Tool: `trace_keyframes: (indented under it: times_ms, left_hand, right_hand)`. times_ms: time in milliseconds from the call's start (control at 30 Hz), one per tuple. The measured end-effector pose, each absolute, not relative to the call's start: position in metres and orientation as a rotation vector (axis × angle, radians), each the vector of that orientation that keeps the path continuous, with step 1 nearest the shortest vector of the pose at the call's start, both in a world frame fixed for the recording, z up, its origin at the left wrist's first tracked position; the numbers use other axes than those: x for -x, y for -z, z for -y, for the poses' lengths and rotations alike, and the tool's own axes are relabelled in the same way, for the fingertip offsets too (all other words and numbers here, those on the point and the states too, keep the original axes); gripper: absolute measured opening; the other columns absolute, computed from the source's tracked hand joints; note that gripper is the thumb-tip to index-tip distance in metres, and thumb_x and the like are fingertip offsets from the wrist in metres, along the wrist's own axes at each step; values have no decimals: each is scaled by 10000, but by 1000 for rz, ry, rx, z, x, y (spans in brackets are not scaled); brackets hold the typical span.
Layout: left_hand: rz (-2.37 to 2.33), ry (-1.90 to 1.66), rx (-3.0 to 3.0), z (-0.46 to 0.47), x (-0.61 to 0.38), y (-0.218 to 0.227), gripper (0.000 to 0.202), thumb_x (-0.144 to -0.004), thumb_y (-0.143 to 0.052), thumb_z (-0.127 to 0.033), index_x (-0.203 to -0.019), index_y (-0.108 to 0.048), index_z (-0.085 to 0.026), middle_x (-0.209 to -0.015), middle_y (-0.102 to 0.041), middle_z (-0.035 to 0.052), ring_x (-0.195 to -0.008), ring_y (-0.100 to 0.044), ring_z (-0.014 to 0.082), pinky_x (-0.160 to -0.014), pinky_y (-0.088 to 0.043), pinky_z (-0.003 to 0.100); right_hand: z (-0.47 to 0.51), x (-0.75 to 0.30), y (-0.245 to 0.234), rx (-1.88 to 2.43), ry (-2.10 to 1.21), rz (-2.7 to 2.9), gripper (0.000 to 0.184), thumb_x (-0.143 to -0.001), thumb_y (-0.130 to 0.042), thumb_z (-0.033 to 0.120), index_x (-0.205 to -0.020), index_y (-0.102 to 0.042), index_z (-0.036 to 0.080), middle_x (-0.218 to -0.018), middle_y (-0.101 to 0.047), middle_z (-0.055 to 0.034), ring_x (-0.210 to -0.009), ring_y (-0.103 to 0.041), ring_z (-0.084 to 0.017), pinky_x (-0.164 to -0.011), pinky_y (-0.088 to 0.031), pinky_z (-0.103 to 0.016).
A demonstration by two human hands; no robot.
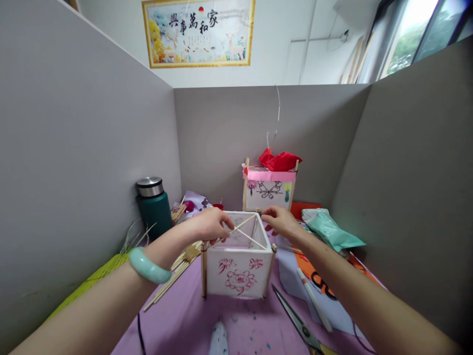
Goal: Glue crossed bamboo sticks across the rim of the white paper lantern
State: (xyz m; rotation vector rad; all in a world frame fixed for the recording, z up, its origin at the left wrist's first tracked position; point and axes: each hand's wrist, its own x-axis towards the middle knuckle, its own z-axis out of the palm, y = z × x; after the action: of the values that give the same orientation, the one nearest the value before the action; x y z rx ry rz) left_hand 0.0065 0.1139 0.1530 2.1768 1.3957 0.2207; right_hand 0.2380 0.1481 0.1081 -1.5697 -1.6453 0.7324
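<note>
A white square lantern frame (240, 272) with red flower drawings on its front stands upright, with wooden posts at its corners. Two thin bamboo sticks (251, 238) cross over its open top. My left hand (211, 224) is at the left rim, thumb and fingers closed on one of these sticks. A pale green bangle (150, 266) circles that wrist. At the far right corner is my right hand (281, 221), its fingers bent and the fingertips close together by the rim. What they hold, if anything, is too small to make out.
Behind stands a second lantern (269, 195) with red cloth on top. A teal bottle (154, 209) and loose bamboo sticks (173, 276) are at left. Scissors (301, 323), a white pen (314, 301) and a mint-coloured packet (332, 230) lie at right. Grey partitions (258, 118) enclose the table.
</note>
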Motion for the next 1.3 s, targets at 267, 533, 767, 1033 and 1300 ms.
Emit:
trace_keyframes:
  times_ms: [267, 533, 767, 1033, 1300]
  left_hand:
    - [-1398, -271, -2193, -113, -7, -154, 318, -770, -464, -336, -931, -676, -161, -800, -700, 42, -411, -484, 65, -411, -375, 197]
    - [-1473, -393, -2160, -108, 0, -164, 314, -786, -473, -398, -866, -662, -160, -813, -713, 41, -427, -494, 63, -389, -322, 191]
    - [-1605, -495, -2078, -94, 36, -172, 351, -785, -475, -463, -806, -641, -155, -811, -699, 35, -423, -490, 63, -371, -299, 194]
    - [-1614, -539, -1996, -80, 57, -159, 367, -771, -494, -503, -793, -629, -162, -805, -698, 36, -434, -498, 74, -373, -321, 198]
    - [-1582, -590, -1978, -76, 56, -159, 376, -769, -499, -521, -782, -627, -168, -810, -694, 35, -440, -501, 70, -364, -311, 188]
  right_hand:
    - [-148, -247, -104, 1556, -554, 1759, 133, -837, -517, 219, -908, -591, 134, -760, -670, -54, -591, -649, -138, -446, -447, -187]
    - [-136, -231, -131, 1259, -56, 2330, 215, -789, -557, 150, -902, -715, 240, -904, -675, -24, -821, -591, -169, -699, -401, -249]
    - [-139, -212, -140, 1168, 224, 2667, 254, -729, -620, 119, -912, -728, 258, -865, -675, -33, -737, -587, -163, -587, -318, -232]
    - [-139, -216, -141, 1128, 211, 2723, 180, -794, -585, 196, -898, -725, 238, -869, -697, -27, -730, -597, -156, -599, -332, -235]
    - [-136, -200, -155, 1150, 135, 2705, 238, -873, -484, 285, -960, -695, 218, -952, -709, -29, -822, -614, -163, -684, -385, -230]
